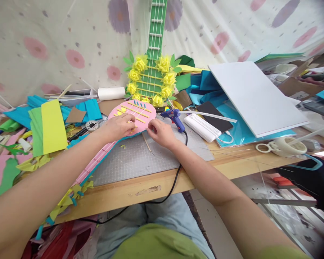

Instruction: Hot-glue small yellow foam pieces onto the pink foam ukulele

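Observation:
A pink paper guitar (116, 112) with a blue edge lies aslant on the grey cutting mat (129, 158), its pink neck (93, 163) running toward the lower left. Yellow strips, small blue pieces and thin white strings sit on its rounded body. My left hand (120, 126) rests over the body with bent fingers closed near the strings. At the body's right edge, my right hand (161, 132) has its thumb and fingers drawn together. What either hand pinches, if anything, is too small to make out. A thin stick (146, 142) lies between them.
A green guitar (153, 54) with yellow paper flowers stands behind. Right of my hands are a blue glue gun (174, 117) with a black cord, a white power bank (202, 127) and a white board (256, 95). Coloured paper (54, 126) crowds the left. A cup (288, 146) sits near the edge.

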The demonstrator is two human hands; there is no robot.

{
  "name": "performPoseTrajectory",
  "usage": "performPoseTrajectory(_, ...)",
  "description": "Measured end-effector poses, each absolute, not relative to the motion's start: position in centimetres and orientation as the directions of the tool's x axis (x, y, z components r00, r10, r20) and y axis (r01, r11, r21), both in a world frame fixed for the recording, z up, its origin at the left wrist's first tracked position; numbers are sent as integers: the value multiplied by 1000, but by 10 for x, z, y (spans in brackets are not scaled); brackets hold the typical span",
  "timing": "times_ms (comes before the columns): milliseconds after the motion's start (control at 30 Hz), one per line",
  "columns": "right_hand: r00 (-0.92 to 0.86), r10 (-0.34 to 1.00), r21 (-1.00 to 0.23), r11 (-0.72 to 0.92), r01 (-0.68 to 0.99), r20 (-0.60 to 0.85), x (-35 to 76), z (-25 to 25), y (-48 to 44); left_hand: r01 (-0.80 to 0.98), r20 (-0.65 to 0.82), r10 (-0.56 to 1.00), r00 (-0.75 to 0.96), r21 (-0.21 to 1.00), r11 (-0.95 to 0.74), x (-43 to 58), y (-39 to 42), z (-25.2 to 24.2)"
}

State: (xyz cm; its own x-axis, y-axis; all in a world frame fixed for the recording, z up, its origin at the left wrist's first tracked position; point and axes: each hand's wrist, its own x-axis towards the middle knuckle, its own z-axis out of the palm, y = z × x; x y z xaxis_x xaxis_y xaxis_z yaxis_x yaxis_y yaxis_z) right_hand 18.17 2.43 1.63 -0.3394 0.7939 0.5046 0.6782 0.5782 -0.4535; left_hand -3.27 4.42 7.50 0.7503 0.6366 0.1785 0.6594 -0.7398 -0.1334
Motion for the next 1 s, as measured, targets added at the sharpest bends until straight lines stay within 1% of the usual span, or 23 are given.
performPoseTrajectory(200,-340,797,-454,575,681,499,181,17,24,684,212,658,722,-77,-726,-33,44,73)
performPoseTrajectory(333,-343,793,-450,580,679,504,181,18,23,706,213,681,701,-67,-705,-34,44,69)
performPoseTrajectory(500,-349,796,-448,577,683,494,181,19,23,733,249,702,667,-49,-679,-33,42,66)
performPoseTrajectory(733,-354,786,-438,589,680,507,180,16,25,692,321,672,668,63,-719,-38,45,63)
performPoseTrajectory(1000,-361,783,-430,592,682,506,180,16,24,726,294,713,637,81,-683,-36,44,63)
